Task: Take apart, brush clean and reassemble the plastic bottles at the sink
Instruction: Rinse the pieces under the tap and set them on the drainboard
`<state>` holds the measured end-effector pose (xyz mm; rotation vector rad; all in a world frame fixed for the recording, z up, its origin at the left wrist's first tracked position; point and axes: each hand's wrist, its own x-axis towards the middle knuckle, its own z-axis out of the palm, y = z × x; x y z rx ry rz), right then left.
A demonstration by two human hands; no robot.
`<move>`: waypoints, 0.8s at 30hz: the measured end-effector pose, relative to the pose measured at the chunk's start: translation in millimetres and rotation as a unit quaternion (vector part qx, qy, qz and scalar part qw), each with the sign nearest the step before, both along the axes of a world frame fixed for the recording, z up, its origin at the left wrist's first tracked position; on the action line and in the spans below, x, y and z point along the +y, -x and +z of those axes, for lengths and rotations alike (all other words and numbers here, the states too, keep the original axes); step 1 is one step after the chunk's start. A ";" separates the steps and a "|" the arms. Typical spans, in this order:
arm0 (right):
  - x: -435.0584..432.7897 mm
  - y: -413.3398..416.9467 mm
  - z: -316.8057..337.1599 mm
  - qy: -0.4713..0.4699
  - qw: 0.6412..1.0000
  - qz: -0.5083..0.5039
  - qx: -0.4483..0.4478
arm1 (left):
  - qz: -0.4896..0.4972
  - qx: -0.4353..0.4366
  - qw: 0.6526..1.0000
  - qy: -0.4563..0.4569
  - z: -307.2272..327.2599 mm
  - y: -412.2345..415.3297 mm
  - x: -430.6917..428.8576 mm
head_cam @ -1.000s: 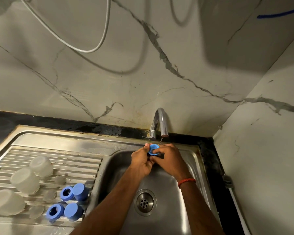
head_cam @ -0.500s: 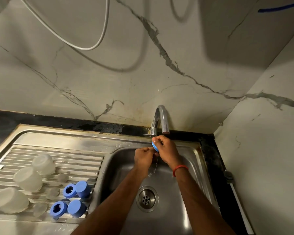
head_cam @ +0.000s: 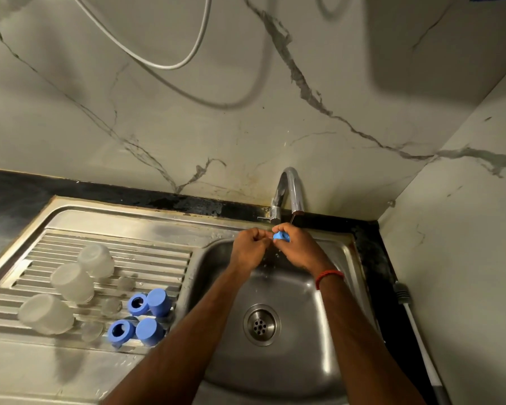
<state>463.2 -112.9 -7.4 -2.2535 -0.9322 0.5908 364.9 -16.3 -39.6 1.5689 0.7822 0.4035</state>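
Observation:
A small blue cap (head_cam: pixel 281 237) sits right under the faucet spout (head_cam: pixel 297 212), pinched in the fingers of my right hand (head_cam: pixel 300 249). A thin stream of water drips onto it. My left hand (head_cam: pixel 249 247) is just left of the cap with its fingers curled; I see nothing held in it. Both hands hover over the back of the steel sink basin (head_cam: pixel 298 355). On the drainboard (head_cam: pixel 114 238) lie three translucent bottle bodies (head_cam: pixel 72 282) on their sides, several blue caps (head_cam: pixel 150 331) and small clear discs (head_cam: pixel 110 305).
The chrome faucet (head_cam: pixel 289 188) stands at the wall behind the basin. The drain (head_cam: pixel 262 324) is at the basin's middle. A white-handled tool (head_cam: pixel 418 331) leans along the black counter strip at the right wall. A white cable (head_cam: pixel 164 64) loops on the marble backsplash.
My right hand carried the blue cap up from both hands to the spout. My left hand let go, dropped a little, then rose back beside the cap.

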 end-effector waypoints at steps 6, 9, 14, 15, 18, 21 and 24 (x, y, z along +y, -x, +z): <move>-9.1 14.7 17.3 -0.025 0.997 0.029 -0.070 | -0.043 0.019 0.992 -0.120 10.3 22.4 0.8; -9.3 22.3 18.3 0.036 0.988 0.016 -0.148 | -0.056 0.040 0.976 -0.206 14.9 36.1 1.7; -2.7 37.7 12.8 0.103 0.987 0.055 -0.110 | -0.068 0.080 0.951 -0.292 12.3 62.0 5.9; -0.7 39.5 12.7 0.096 0.987 0.063 -0.108 | -0.068 0.084 0.947 -0.302 12.6 66.9 6.2; 8.7 49.1 15.8 0.069 0.991 0.078 -0.083 | -0.064 0.093 0.938 -0.328 13.9 81.0 10.2; 20.9 58.3 19.5 0.033 0.994 0.082 -0.059 | -0.043 0.101 0.933 -0.341 17.8 94.0 18.6; 36.6 65.6 23.1 0.025 0.993 0.102 -0.061 | -0.029 0.108 0.922 -0.372 28.2 107.1 29.7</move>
